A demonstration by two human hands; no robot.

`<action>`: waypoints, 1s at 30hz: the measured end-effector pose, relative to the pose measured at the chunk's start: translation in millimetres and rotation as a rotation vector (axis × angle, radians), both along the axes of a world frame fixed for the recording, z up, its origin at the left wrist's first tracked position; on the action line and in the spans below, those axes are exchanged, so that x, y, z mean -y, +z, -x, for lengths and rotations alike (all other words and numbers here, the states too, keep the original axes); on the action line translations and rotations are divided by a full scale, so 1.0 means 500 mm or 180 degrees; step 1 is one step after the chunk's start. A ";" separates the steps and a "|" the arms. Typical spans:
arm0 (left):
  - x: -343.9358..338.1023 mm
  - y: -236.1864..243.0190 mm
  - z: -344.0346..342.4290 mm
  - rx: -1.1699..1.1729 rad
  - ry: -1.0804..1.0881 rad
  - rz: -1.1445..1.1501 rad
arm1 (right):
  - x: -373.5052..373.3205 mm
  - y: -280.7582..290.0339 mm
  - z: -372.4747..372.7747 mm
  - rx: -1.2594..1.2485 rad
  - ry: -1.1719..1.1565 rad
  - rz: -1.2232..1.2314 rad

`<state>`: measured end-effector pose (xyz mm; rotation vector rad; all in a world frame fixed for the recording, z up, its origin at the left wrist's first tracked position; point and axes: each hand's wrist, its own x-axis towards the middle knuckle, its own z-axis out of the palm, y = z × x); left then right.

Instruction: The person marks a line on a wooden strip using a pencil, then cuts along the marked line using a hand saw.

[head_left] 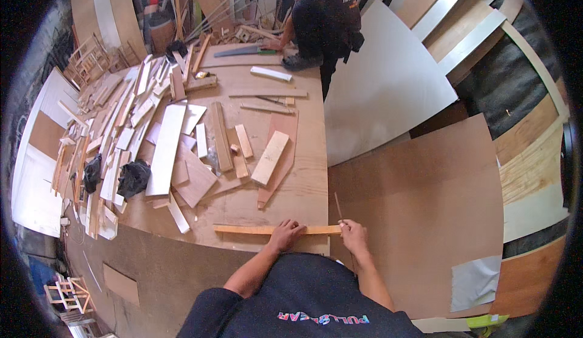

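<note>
A long, narrow wooden strip (243,230) lies across the near edge of the worktable, its right end reaching past the table's right edge. My left hand (286,235) is closed over its middle, fingers on top. At the strip's right end is my right hand (354,238), closed around a thin brown, stick-like piece (338,204) that crosses the wooden strip and points away from me. This piece is seen almost edge-on, so its kind is unclear. Beyond my left hand lie a short light wood block (270,158) and a flat reddish board (284,125).
Offcuts and strips (121,119) are heaped across the left of the worktable (306,186), with black plastic bags (133,178) among them. At the far end, a co-worker (322,16) has a hand by a handsaw (237,51). Large brown (419,210) and white sheets (388,83) stand at the right.
</note>
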<state>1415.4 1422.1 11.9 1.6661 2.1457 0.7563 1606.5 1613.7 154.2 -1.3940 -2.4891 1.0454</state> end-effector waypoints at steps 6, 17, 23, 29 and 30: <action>0.133 -0.007 0.114 -0.0218 0.1515 -0.0324 | 0.080 -0.052 0.118 -0.0348 0.0034 0.0053; 0.211 0.024 0.234 -0.0590 0.2386 0.0192 | 0.107 -0.197 0.380 -0.0990 0.0144 -0.0886; 0.220 -0.002 0.226 -0.0536 0.2401 0.0169 | 0.105 -0.224 0.350 -0.0655 0.0186 -0.0169; 0.222 0.003 0.161 -0.0254 0.2533 0.0221 | 0.081 -0.250 0.300 -0.0443 0.0353 -0.0152; 0.222 0.007 0.144 -0.0320 0.2598 0.0255 | 0.084 -0.247 0.298 -0.0495 0.0432 -0.0159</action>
